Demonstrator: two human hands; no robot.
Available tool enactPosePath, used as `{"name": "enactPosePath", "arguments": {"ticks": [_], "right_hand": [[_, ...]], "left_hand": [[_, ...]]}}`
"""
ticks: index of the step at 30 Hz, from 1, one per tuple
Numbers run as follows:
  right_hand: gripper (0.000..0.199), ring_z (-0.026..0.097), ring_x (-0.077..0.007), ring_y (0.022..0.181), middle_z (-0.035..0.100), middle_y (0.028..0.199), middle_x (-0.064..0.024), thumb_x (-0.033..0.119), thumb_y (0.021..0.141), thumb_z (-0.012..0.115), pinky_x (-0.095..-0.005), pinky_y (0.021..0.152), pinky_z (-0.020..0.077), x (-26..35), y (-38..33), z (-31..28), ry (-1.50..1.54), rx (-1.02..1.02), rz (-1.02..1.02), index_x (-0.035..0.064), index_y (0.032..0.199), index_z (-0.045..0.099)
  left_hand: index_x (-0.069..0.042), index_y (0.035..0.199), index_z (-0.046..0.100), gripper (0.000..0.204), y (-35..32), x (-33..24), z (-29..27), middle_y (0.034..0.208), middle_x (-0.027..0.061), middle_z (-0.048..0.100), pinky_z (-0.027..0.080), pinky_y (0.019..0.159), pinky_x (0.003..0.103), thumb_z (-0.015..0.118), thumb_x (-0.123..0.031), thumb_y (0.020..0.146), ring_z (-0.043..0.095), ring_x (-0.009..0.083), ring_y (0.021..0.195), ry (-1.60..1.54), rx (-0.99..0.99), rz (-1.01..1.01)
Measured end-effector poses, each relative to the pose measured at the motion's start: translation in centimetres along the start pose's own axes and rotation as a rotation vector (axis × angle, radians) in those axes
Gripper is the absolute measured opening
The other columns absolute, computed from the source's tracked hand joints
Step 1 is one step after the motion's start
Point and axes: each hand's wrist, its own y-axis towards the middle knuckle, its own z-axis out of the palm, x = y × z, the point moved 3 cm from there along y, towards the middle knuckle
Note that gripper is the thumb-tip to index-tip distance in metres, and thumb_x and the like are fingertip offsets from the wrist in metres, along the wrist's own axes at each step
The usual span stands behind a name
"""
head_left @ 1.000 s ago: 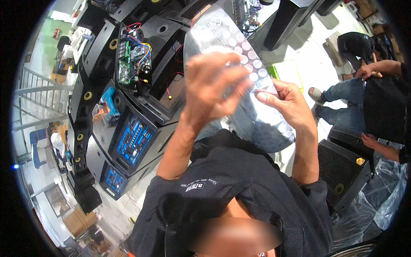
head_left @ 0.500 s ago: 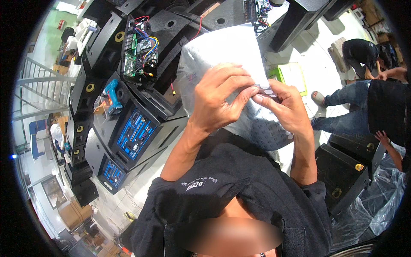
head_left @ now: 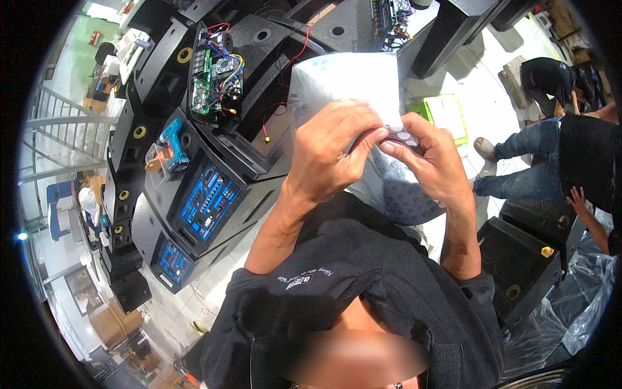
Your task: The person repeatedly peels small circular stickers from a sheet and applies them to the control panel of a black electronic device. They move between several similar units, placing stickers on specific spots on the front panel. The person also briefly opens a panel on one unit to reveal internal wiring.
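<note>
A large pale, shiny sheet with round white stickers (head_left: 350, 78) along its edge is held up in front of my chest. Its upper part is bright and smooth, while a rounded, patterned part hangs below my hands. My left hand (head_left: 334, 144) is closed, thumb and fingertips pinching near the sheet's edge. Close beside it, my right hand (head_left: 433, 154) grips the same edge between thumb and bent fingers, with the white dots showing between the two hands. Exactly what lies between my left fingertips is too small to make out.
Black speaker cabinets (head_left: 262, 55) stand ahead and left, one bearing an exposed circuit module (head_left: 217, 78). A blue cordless drill (head_left: 173, 144) rests on another, beside blue panels (head_left: 210, 201). A lime-green crate (head_left: 447, 117) sits on the floor. Co-workers (head_left: 586, 162) are at the right.
The sheet has tilted, and its upper edge has dropped slightly. More round dots show beside my right fingers. My hands stay pinched together at nearly the same place.
</note>
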Motion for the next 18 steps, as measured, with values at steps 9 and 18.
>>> {"name": "enactPosePath", "arguments": {"ticks": [9,18], "right_hand": [[0.025,0.055,-0.0142,0.056,0.060,0.069,-0.0123,0.017,0.086,0.073,-0.0311,0.054,0.0437,1.0,-0.3,0.3,-0.022,-0.008,-0.026,0.0000,0.097,0.058],[0.025,0.059,-0.0161,0.058,0.064,0.076,-0.0144,0.013,0.084,0.073,-0.0310,0.055,0.0458,1.2,-0.4,0.5,-0.050,-0.002,-0.062,-0.0002,0.099,0.059]], "left_hand": [[-0.002,0.090,0.067,0.016,-0.9,-0.6,0.0,0.093,0.0143,0.070,0.053,0.090,0.041,0.074,-0.001,0.075,0.068,0.0311,0.097,0.045,-0.032,0.024],[-0.002,0.090,0.065,0.017,-1.9,-0.5,0.4,0.095,0.0144,0.070,0.053,0.093,0.045,0.074,0.000,0.076,0.067,0.0330,0.103,0.030,-0.094,0.054]]}}
